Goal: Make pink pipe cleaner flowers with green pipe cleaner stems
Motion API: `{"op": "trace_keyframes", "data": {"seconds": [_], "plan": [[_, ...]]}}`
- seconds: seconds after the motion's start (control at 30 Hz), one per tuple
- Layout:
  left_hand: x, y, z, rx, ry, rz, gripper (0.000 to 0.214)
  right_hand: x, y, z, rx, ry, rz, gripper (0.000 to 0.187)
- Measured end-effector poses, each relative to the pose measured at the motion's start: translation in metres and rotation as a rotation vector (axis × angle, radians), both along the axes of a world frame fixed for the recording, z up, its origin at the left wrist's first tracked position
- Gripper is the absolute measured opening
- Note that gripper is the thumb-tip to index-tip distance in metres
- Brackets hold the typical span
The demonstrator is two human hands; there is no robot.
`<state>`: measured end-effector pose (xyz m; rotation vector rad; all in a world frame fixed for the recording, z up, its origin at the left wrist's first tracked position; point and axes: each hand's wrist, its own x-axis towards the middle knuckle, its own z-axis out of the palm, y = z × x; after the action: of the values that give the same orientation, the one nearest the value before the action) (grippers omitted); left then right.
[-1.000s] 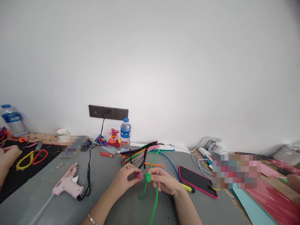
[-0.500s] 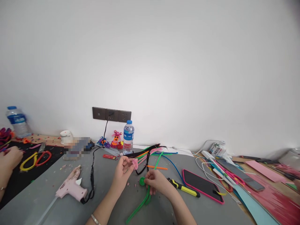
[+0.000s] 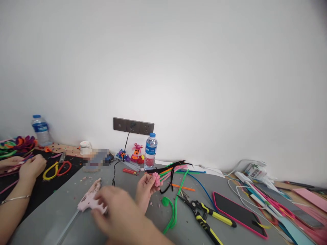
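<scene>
My left hand (image 3: 146,191) is closed on a small pink coiled pipe cleaner piece (image 3: 156,179), pinched between thumb and fingers. My right hand (image 3: 114,211) crosses in front of my left forearm, smeared by motion. Its thumb and fingers are apart around the handle of a pink hot glue gun (image 3: 88,201), which lies on the grey mat with a glue stick in its back. Part of the handle is hidden by the hand. A green pipe cleaner (image 3: 175,212) with a coiled end lies on the mat, right of my left hand, near black-and-yellow pliers (image 3: 199,209).
A water bottle (image 3: 150,151) stands by the wall beside small pipe cleaner figures (image 3: 137,153). Loose pipe cleaners (image 3: 176,167) lie behind my left hand. At right is a pink-edged phone (image 3: 238,213). Another person's hand (image 3: 34,168) is at left, near scissors (image 3: 57,170).
My right hand has let go of the green pipe cleaner and moved left to the glue gun. The pliers are uncovered. The view has turned left; my left hand keeps the pink piece.
</scene>
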<state>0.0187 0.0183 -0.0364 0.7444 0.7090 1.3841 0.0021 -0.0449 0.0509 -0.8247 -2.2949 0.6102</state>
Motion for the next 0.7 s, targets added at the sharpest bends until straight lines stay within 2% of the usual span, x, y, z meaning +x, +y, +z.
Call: {"op": "trace_keyframes", "data": {"seconds": [0.07, 0.1, 0.17, 0.23, 0.3, 0.37, 0.47, 0.6, 0.7], "plan": [[-0.005, 0.0, 0.0, -0.034, -0.122, -0.051, 0.036, -0.043, 0.0, -0.023, 0.043, -0.215, -0.016, 0.051], [-0.007, 0.001, 0.0, -0.056, -0.179, -0.066, 0.034, -0.061, 0.002, -0.036, 0.033, -0.318, -0.099, 0.065], [-0.011, 0.003, 0.0, -0.091, -0.257, -0.098, 0.03, -0.088, 0.012, -0.059, -0.089, -0.47, -0.262, 0.069], [-0.014, 0.005, 0.0, -0.104, -0.307, -0.142, 0.026, -0.1, 0.023, -0.073, -0.154, -0.496, -0.352, 0.058], [-0.014, 0.006, 0.0, -0.105, -0.326, -0.178, 0.023, -0.099, 0.03, -0.078, -0.201, -0.502, -0.365, 0.061], [-0.013, 0.005, 0.0, -0.106, -0.323, -0.195, 0.021, -0.089, 0.031, -0.075, -0.226, -0.474, -0.324, 0.068], [-0.012, 0.003, 0.002, -0.126, -0.312, -0.197, 0.021, -0.071, 0.025, -0.065, -0.285, -0.239, -0.248, 0.064], [-0.013, 0.003, -0.001, -0.19, -0.302, -0.172, 0.023, -0.048, 0.024, -0.059, -0.442, 0.294, -0.138, 0.034], [-0.016, 0.006, -0.008, -0.191, -0.287, -0.131, 0.026, -0.027, 0.035, -0.058, -0.521, 0.676, -0.154, 0.03]]}}
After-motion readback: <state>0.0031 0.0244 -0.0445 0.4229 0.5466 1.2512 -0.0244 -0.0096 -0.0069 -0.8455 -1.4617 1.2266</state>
